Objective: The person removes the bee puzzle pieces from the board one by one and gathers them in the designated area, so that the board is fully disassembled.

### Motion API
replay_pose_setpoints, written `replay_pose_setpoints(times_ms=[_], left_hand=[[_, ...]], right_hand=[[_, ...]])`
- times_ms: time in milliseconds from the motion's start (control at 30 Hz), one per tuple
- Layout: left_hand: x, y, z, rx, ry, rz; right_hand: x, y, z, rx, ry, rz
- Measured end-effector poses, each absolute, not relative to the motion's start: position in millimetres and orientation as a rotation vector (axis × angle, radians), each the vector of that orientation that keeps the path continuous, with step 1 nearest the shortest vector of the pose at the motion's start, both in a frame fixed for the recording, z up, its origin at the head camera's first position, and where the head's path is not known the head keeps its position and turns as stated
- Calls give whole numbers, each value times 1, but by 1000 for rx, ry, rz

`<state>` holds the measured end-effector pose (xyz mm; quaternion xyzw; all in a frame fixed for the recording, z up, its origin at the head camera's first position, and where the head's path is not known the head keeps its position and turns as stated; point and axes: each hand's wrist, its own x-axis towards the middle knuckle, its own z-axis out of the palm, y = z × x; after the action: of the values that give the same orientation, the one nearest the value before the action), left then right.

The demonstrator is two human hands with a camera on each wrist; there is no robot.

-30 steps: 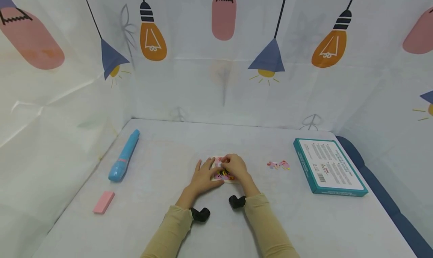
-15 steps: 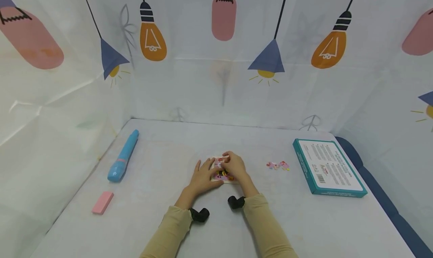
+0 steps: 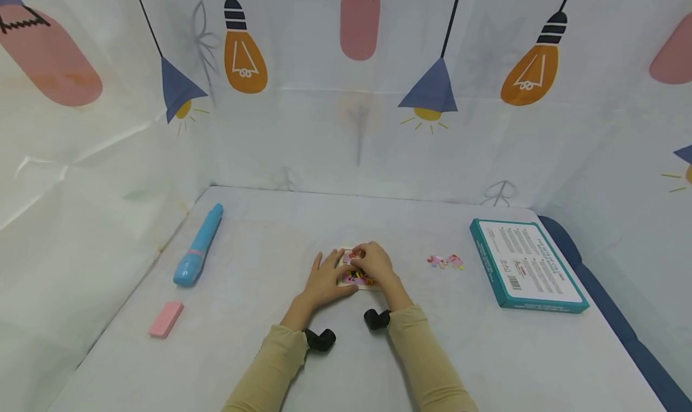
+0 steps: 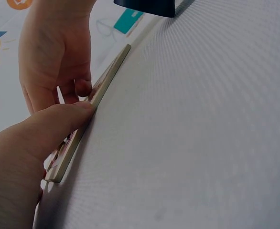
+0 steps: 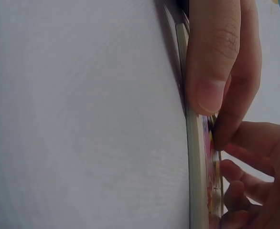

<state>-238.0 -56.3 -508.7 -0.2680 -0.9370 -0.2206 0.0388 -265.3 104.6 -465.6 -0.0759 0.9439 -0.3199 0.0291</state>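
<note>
A small flat puzzle board (image 3: 370, 286) with a colourful picture lies on the table between both hands. My left hand (image 3: 324, 281) holds it steady. In the left wrist view, the left thumb (image 4: 66, 117) presses the board's near edge, while in the head view the other fingers reach along its left side. Bent over the board's picture is my right hand (image 3: 378, 264); its thumb and index finger pinch at what seems a small puzzle piece, mostly hidden by the fingers. The right wrist view shows this right hand's curled fingertips (image 5: 233, 169) touching the picture. Loose pink puzzle pieces (image 3: 456, 262) lie to the right.
A teal-edged box (image 3: 532, 266) lies at the table's right side. On the left are a blue microphone-shaped object (image 3: 199, 247) and a pink block (image 3: 166, 319). Behind stands a curtain (image 3: 319, 136) printed with lamps. Black wrist cameras (image 3: 321, 340) sit at the sleeves.
The right fingers shift slightly over the upper part of the puzzle board, lifting a little and coming back down. The left hand and loose pieces stay put. The head view tilts slightly.
</note>
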Motion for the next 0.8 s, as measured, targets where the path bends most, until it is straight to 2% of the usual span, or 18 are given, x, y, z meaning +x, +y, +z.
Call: replay_pose_setpoints(times_ms=[167, 433, 800], left_hand=[[-238, -56, -509, -825, -2864, -675], [-236, -55, -509, -826, -2855, -695], [-238, -55, -510, -797, -2879, -687]], right_hand=[[-266, 106, -466, -207, 2875, -1092], [-264, 112, -467, -108, 2659, -1552], [-263, 154, -465, 188, 2381, -1977]])
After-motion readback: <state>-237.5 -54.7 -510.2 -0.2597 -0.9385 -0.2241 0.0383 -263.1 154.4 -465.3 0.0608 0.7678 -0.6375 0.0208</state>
